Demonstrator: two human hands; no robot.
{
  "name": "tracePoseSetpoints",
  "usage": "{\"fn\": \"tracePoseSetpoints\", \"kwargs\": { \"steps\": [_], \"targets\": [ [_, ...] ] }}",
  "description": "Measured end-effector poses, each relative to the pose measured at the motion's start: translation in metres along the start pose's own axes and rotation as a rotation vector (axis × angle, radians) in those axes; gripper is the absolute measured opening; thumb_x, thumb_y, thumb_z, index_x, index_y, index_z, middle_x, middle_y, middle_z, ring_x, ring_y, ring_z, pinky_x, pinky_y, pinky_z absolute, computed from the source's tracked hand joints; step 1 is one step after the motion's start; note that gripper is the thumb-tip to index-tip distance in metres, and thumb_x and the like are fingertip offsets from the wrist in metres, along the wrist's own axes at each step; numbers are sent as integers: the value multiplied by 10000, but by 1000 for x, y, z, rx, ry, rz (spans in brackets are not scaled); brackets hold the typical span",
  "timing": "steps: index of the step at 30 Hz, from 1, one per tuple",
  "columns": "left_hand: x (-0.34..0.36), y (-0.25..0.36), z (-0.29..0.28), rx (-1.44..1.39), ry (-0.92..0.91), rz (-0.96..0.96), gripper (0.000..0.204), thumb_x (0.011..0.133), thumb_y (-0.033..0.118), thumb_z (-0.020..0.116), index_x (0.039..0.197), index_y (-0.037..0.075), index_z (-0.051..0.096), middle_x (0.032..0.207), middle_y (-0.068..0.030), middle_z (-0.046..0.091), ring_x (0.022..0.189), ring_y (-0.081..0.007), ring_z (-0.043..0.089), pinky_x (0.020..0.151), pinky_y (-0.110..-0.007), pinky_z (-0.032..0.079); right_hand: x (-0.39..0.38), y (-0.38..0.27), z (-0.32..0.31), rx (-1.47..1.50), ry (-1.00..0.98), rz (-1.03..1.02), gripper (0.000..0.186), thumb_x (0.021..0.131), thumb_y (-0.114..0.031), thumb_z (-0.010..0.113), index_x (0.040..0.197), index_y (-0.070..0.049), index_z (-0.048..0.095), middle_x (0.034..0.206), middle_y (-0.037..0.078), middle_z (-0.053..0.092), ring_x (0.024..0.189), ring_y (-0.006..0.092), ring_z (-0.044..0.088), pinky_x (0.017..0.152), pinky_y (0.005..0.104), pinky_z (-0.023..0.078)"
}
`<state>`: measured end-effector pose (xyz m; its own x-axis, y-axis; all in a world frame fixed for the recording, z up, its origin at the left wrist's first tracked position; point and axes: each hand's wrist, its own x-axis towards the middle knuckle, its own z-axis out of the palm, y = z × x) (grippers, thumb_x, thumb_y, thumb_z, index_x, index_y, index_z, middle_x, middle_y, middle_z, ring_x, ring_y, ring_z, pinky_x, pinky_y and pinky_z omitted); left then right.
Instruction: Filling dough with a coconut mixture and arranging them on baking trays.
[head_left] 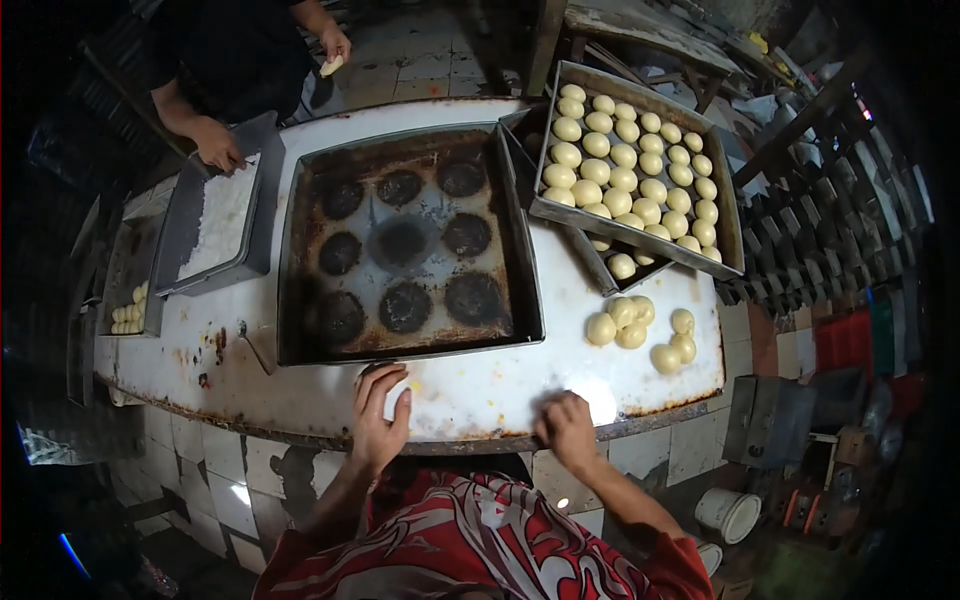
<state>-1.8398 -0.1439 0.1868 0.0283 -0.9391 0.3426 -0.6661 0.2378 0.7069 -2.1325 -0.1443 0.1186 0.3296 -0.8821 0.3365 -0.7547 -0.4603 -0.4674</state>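
My left hand (380, 418) is at the front edge of a large square baking tray (410, 352), thumb and fingers apart, with nothing visible between them. The tray is dark and stained, with several round scorched patches and no dough in it. My right hand (568, 430) hovers or rests low over the white tabletop (470, 395), its fingers curled down and smeared by motion; what is under them is hidden. Several smooth yellow dough balls (630, 335) sit in a loose cluster beyond it to the right, with a few more dough balls (673, 353) beside them.
A deep tray (732, 265) full of dough balls rests tilted across another tray (598, 272) at back right. At left, a co-worker's hand (217, 143) reaches into a grey bin (262, 255) of white material; their other hand (335, 45) holds a pale piece. A smaller tray (155, 310) stands beyond.
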Motion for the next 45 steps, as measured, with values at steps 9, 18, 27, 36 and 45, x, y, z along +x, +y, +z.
{"fn": "tracePoseSetpoints", "kwargs": {
  "steps": [9,18,27,36,45],
  "targets": [
    [-36,-40,-51,-222,57,-50,178,823,34,526,999,27,552,955,-113,617,972,-292,549,995,-441,299,103,-74,-32,363,-393,199,394,713,-169,645,1019,12,474,951,214,501,916,392,492,790,427,425],
    [-61,-54,-76,-412,76,18,178,871,57,468,1022,8,549,980,-87,619,1039,-235,529,1009,-415,303,175,-31,34,-104,4,-27,226,791,-247,608,857,-33,629,956,165,614,964,371,546,876,408,422],
    [-145,-107,-105,-163,756,-225,247,894,183,420,873,-15,566,923,-123,527,921,-230,522,873,-382,401,7,152,-101,-850,-430,368,265,782,-155,472,990,-47,595,941,156,619,1019,368,517,806,516,398],
    [-123,54,20,-1099,-114,-519,319,930,172,452,1168,-38,436,1069,-183,551,972,-280,581,861,-382,476,21,5,-102,344,176,496,278,674,-140,656,889,8,561,915,170,571,893,308,526,766,384,428],
    [-182,-25,-55,-1491,-234,-1007,309,919,142,433,1161,-46,470,1164,-174,530,1019,-256,566,801,-369,517,-37,-231,1,654,-652,-303,150,784,-132,574,874,-12,582,818,132,613,866,336,587,793,387,458]
  ]
}}
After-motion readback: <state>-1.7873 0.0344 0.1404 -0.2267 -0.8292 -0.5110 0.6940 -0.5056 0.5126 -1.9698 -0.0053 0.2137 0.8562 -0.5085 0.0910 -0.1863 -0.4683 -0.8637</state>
